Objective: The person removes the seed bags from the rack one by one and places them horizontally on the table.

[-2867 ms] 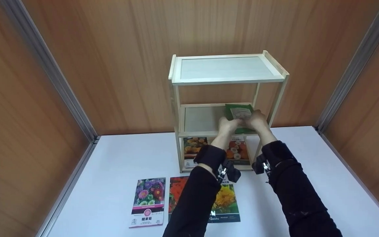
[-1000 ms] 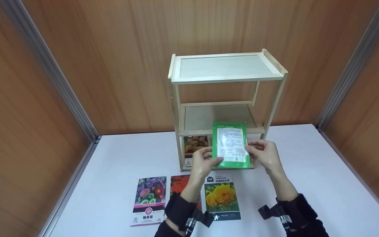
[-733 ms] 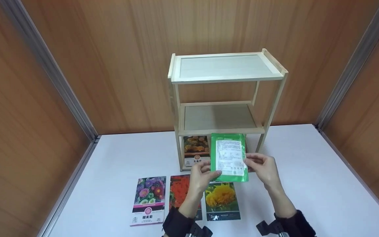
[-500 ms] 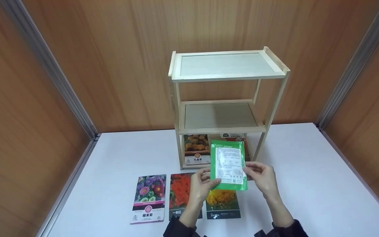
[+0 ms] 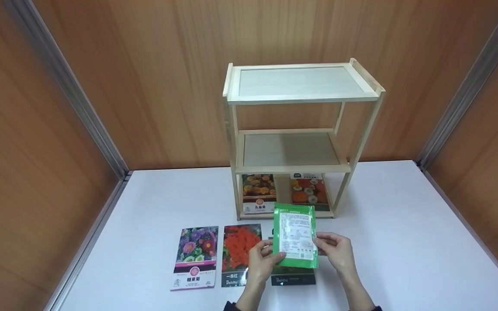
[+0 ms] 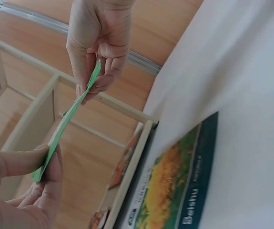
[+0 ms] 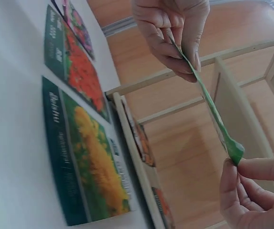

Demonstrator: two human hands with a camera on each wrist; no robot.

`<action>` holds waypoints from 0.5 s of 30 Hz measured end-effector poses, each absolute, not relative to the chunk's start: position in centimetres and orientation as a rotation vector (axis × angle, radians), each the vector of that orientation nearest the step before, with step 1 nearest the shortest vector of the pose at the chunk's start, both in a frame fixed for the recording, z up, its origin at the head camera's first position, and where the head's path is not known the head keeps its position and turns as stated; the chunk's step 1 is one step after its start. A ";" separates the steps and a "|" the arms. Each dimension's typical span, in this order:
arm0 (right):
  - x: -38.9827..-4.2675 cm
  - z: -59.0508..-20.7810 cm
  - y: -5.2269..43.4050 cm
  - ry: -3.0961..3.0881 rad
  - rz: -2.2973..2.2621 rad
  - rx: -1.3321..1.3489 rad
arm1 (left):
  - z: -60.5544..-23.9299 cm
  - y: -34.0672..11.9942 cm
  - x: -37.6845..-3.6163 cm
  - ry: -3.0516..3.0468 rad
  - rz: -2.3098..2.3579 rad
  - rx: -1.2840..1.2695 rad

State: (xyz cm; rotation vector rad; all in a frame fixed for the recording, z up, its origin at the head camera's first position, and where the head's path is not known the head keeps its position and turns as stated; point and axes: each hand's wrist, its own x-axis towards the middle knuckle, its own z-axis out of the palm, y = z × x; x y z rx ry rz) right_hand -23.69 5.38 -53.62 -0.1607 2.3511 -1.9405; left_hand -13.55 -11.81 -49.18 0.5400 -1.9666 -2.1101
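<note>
Both hands hold a green seed packet (image 5: 295, 235) with a white printed label facing up. My left hand (image 5: 259, 261) pinches its lower left edge, thumb on top. On the opposite edge, my right hand (image 5: 338, 254) grips it between thumb and fingers. From the side, in the left wrist view, the packet (image 6: 63, 125) is a thin, slightly bent green strip raised off the table. Beneath it lies a yellow-flower seed packet (image 7: 96, 157), partly covered in the head view. To its left are a red-flower packet (image 5: 241, 246) and a purple-and-pink-flower packet (image 5: 195, 255).
A three-tier pale wooden shelf (image 5: 292, 169) stands behind the hands. Its bottom tier carries an orange-flower packet (image 5: 259, 192) and a red-and-white-flower packet (image 5: 310, 194). Wood-grain panels (image 5: 180, 86) enclose the white table (image 5: 145, 207) at the back and sides.
Both hands have brought the green seed packet off the middle shelf, forward and down to above the yellow-flower packet. It stays gripped at both edges. The head view has shifted slightly.
</note>
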 end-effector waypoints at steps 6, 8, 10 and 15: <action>-20.7 -50.1 4.5 2.307 -1.903 -0.037 | -50.2 -11.6 -13.5 -1.950 -2.115 0.659; -20.6 -50.3 4.4 2.297 -1.906 -0.032 | -50.4 -11.5 -13.5 -1.927 -2.106 0.680; -20.5 -50.6 4.3 2.294 -1.901 -0.027 | -50.5 -11.3 -13.5 -1.900 -2.091 0.692; -20.4 -51.0 4.0 2.319 -1.872 -0.034 | -50.1 -10.5 -13.4 -1.873 -2.004 0.663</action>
